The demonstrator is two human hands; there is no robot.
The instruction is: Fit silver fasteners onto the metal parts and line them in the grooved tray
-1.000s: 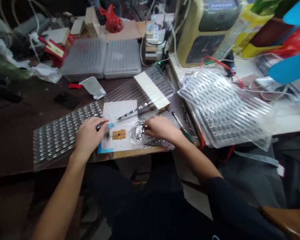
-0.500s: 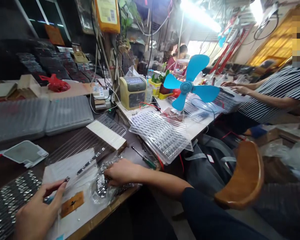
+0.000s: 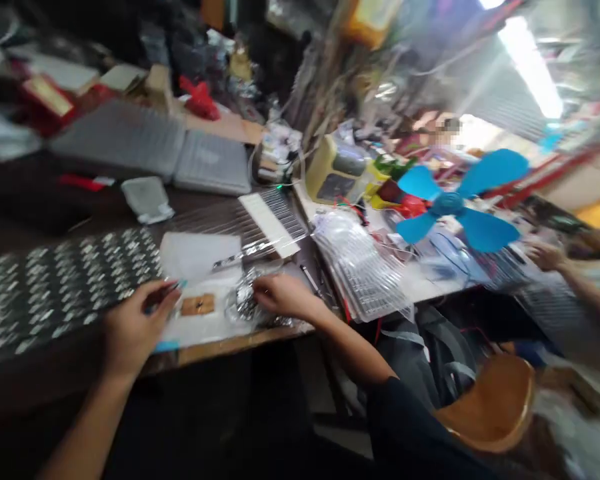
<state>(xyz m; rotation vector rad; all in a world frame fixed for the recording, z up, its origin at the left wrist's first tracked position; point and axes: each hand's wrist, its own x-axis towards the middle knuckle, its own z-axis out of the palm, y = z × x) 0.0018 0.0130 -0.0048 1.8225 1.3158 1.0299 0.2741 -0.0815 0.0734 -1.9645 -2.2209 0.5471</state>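
Observation:
My left hand (image 3: pixel 139 317) pinches a small dark part (image 3: pixel 174 285) between thumb and forefinger, over the left side of a white sheet (image 3: pixel 200 250). My right hand (image 3: pixel 283 293) is at a clear plastic bag of small shiny metal parts (image 3: pixel 245 293), its fingers curled down among them; whether they grip one is hidden. Between the hands an orange-brown plate (image 3: pixel 197 305) with a dark spot in its middle lies on the sheet. Behind it rests a dark strip with shiny pieces (image 3: pixel 227 260). Left of my left hand stretches a wide array of shiny metal parts in rows (image 3: pixel 70 287).
Ribbed clear trays (image 3: pixel 363 263) are stacked to the right, behind a screwdriver (image 3: pixel 310 280). A blue fan (image 3: pixel 450 203) stands beyond them. Grey trays (image 3: pixel 213 160) lie at the back left. A brown chair (image 3: pixel 495 407) and a co-worker's arm (image 3: pixel 580 273) are at the right.
The view has swung left and down, blurring the picture, so more of the rows of parts shows. My left hand keeps its pinch near the sheet; my right hand stays at the bag.

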